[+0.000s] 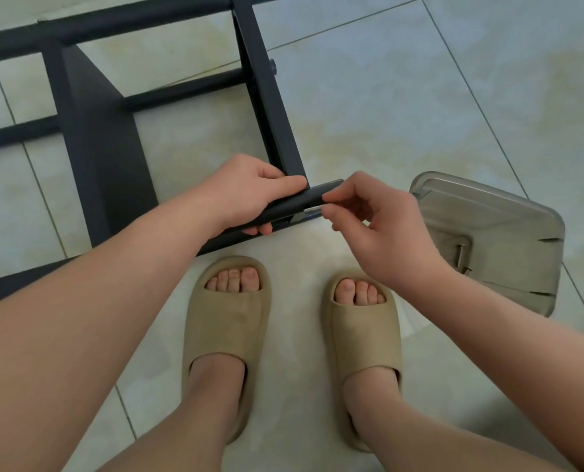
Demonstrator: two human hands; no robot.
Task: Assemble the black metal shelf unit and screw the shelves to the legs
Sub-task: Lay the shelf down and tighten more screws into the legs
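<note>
The black metal shelf unit [93,131] lies on its side on the tiled floor, its shelves standing edge-up between long black legs. My left hand [249,192] grips the near leg [314,195] at the corner where an upright shelf edge [270,97] meets it. My right hand [375,226] pinches a small silver metal piece [312,209], a screw or key, against the end of that leg. Its tip is hidden by my fingers.
A clear plastic container [495,233] with small metal hardware inside stands on the floor to the right of my hands. My two feet in tan slippers [229,321] are just below the leg. Light floor tiles [420,97] spread to the right.
</note>
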